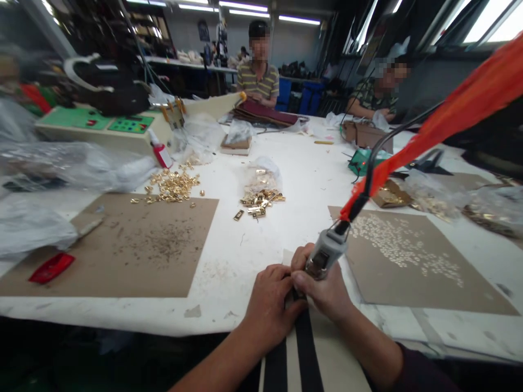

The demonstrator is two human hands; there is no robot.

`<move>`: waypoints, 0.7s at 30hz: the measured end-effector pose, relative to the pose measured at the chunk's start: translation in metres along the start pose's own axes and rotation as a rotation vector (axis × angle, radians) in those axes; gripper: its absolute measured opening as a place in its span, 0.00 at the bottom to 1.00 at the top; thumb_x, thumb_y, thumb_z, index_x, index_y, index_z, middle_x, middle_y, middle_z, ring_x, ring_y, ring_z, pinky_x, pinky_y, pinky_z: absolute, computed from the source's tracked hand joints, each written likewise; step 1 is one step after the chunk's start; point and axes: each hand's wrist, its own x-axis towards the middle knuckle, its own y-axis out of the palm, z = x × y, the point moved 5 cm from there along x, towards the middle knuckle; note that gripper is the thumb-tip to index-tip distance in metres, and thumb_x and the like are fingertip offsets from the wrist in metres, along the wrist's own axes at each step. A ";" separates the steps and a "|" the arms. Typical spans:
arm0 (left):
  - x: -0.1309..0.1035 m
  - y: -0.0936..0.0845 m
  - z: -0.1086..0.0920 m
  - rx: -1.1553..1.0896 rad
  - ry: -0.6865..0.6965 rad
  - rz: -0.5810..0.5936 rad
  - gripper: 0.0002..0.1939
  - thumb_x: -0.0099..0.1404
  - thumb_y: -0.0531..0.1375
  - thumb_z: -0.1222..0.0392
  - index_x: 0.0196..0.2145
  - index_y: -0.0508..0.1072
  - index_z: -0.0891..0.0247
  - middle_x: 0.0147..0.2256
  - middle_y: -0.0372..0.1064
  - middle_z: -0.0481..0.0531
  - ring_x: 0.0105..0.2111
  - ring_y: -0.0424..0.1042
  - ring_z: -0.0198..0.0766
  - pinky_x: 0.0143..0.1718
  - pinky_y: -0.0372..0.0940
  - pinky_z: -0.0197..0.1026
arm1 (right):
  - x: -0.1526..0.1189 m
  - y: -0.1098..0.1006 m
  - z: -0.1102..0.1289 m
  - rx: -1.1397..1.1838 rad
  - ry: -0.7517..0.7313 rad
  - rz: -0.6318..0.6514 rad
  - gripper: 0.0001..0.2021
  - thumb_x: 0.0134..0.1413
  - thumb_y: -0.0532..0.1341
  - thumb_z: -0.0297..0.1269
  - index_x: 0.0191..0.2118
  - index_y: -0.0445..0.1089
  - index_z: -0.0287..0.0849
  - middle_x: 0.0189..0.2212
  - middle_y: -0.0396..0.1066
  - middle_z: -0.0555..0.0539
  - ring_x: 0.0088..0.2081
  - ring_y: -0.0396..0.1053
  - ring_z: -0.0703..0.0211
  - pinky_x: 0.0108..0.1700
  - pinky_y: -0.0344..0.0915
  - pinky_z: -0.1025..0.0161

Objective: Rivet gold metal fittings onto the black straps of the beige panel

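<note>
My right hand (322, 286) is wrapped round a grey electric screwdriver (326, 253), which leans with its cable end up and to the right. An orange strip (425, 130) and a black cable run up from its top. The screwdriver's tip is hidden behind my fingers. Close against it, my left hand (270, 299) is closed, its thumb and fingers pinching a black strap (307, 343) at the table's front edge. A second black strap (275, 370) lies beside it, with cream material (335, 348) around them. Whatever small part lies under the fingertips is hidden.
Gold metal plates (261, 204) spill from a plastic bag ahead. Small gold fittings (174, 185) are heaped at left, near a red bottle (162, 155). Brown boards (200, 245) lie on both sides; the right one carries many tiny pieces (396, 242). Two people (257, 76) sit across the table.
</note>
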 end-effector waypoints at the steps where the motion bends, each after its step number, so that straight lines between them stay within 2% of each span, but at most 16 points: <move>1: -0.001 -0.001 -0.001 0.006 -0.003 -0.007 0.18 0.58 0.71 0.64 0.46 0.77 0.56 0.48 0.74 0.50 0.51 0.69 0.48 0.52 0.61 0.52 | 0.000 -0.001 0.002 0.033 0.001 -0.010 0.20 0.53 0.71 0.51 0.31 0.64 0.42 0.25 0.65 0.52 0.25 0.62 0.64 0.28 0.60 0.64; 4: -0.001 -0.003 -0.004 0.024 -0.012 -0.023 0.19 0.53 0.74 0.66 0.42 0.79 0.55 0.48 0.75 0.48 0.52 0.70 0.47 0.53 0.62 0.52 | -0.005 -0.016 0.019 0.172 -0.039 -0.099 0.22 0.55 0.67 0.58 0.34 0.64 0.43 0.24 0.64 0.52 0.23 0.62 0.64 0.26 0.61 0.65; 6: -0.001 -0.004 -0.006 0.048 -0.004 -0.034 0.18 0.53 0.74 0.66 0.41 0.80 0.54 0.48 0.75 0.48 0.52 0.71 0.46 0.54 0.63 0.51 | -0.021 -0.038 0.036 0.232 -0.090 -0.215 0.23 0.55 0.66 0.60 0.38 0.65 0.44 0.25 0.65 0.52 0.24 0.63 0.63 0.27 0.62 0.64; 8: 0.000 -0.003 -0.008 0.068 0.009 -0.035 0.16 0.54 0.74 0.65 0.41 0.81 0.54 0.48 0.76 0.49 0.52 0.71 0.46 0.54 0.64 0.52 | -0.047 -0.066 0.051 0.175 -0.088 -0.372 0.24 0.54 0.67 0.60 0.42 0.66 0.44 0.25 0.66 0.52 0.25 0.65 0.61 0.28 0.64 0.63; 10: 0.001 -0.002 -0.007 0.076 0.025 -0.036 0.15 0.55 0.73 0.64 0.41 0.80 0.55 0.48 0.75 0.51 0.52 0.71 0.48 0.55 0.64 0.53 | -0.082 -0.095 0.055 -0.035 0.025 -0.524 0.25 0.54 0.67 0.60 0.44 0.68 0.43 0.25 0.68 0.50 0.26 0.67 0.59 0.30 0.64 0.63; 13: 0.002 0.002 -0.006 0.085 0.064 -0.048 0.13 0.58 0.71 0.63 0.41 0.80 0.57 0.48 0.75 0.53 0.53 0.70 0.50 0.56 0.64 0.57 | -0.140 -0.127 0.041 -0.415 0.377 -0.621 0.29 0.52 0.65 0.65 0.39 0.72 0.40 0.24 0.71 0.47 0.29 0.70 0.54 0.33 0.65 0.60; 15: 0.002 0.003 -0.007 0.096 0.103 -0.059 0.11 0.60 0.70 0.62 0.42 0.79 0.58 0.49 0.75 0.54 0.53 0.70 0.49 0.57 0.64 0.57 | -0.173 -0.140 0.023 -0.539 0.588 -0.614 0.32 0.51 0.62 0.70 0.33 0.73 0.39 0.24 0.74 0.45 0.30 0.72 0.50 0.37 0.67 0.57; 16: 0.001 0.003 -0.008 0.102 0.124 -0.067 0.10 0.62 0.69 0.61 0.43 0.79 0.58 0.49 0.75 0.54 0.53 0.70 0.49 0.58 0.64 0.57 | -0.186 -0.145 0.015 -0.557 0.647 -0.617 0.33 0.51 0.60 0.71 0.32 0.73 0.39 0.25 0.75 0.43 0.32 0.74 0.47 0.39 0.68 0.56; 18: -0.002 0.000 -0.012 0.118 0.166 -0.084 0.09 0.65 0.66 0.59 0.43 0.79 0.59 0.48 0.75 0.55 0.53 0.70 0.48 0.59 0.65 0.56 | -0.202 -0.153 0.005 -0.557 0.659 -0.656 0.34 0.51 0.59 0.71 0.35 0.76 0.38 0.31 0.78 0.41 0.39 0.76 0.42 0.46 0.69 0.52; 21: -0.014 -0.015 -0.018 0.154 0.215 -0.116 0.08 0.70 0.61 0.58 0.44 0.78 0.60 0.47 0.76 0.56 0.53 0.72 0.47 0.59 0.67 0.56 | -0.212 -0.162 0.005 -0.569 0.548 -0.753 0.36 0.50 0.59 0.68 0.48 0.77 0.37 0.43 0.79 0.37 0.53 0.73 0.36 0.58 0.65 0.47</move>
